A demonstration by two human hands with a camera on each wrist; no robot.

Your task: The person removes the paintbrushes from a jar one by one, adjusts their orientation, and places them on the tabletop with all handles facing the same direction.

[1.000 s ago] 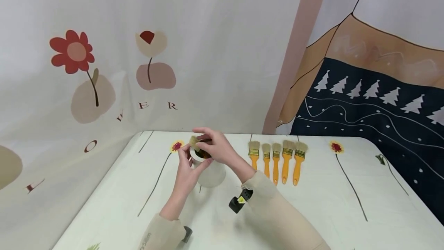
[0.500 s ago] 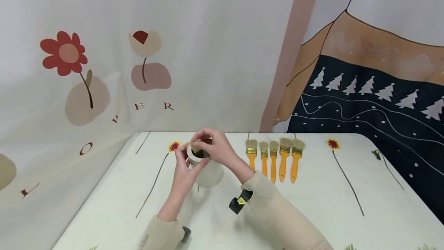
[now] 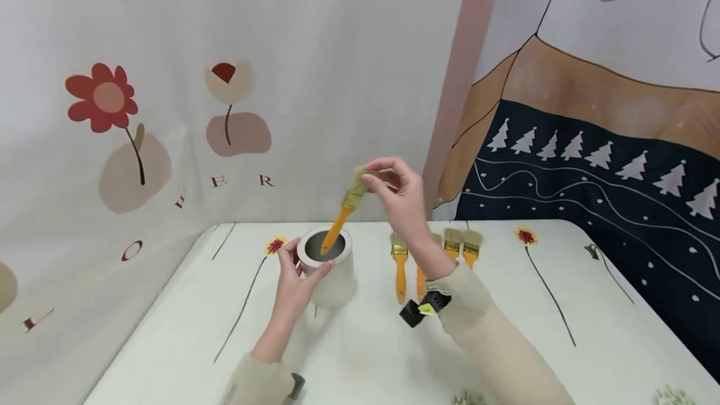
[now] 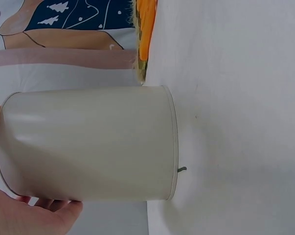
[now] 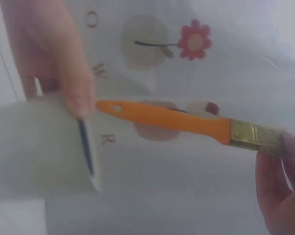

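In the head view my right hand (image 3: 400,195) pinches a paintbrush (image 3: 337,227) by its pale bristles. The brush tilts with its orange handle down, over the mouth of a white cylindrical canister (image 3: 337,289). Seen from the right wrist, the tip of the brush handle (image 5: 137,112) hangs just above the canister's rim. My left hand (image 3: 295,283) grips the canister near the top, thumb on the near side and fingers on the left. From the left wrist, the canister wall (image 4: 88,144) reaches down to the white tabletop. The canister's dark interior shows no other brush.
Several more paintbrushes (image 3: 400,270) lie in a row to the right of the canister, partly hidden behind my right forearm. A printed cloth backdrop (image 3: 337,80) hangs behind the white table (image 3: 360,355).
The brush first sank lower into the canister's mouth, then my right hand lifted it up and to the right, clear of the canister. My left hand stays on the canister.
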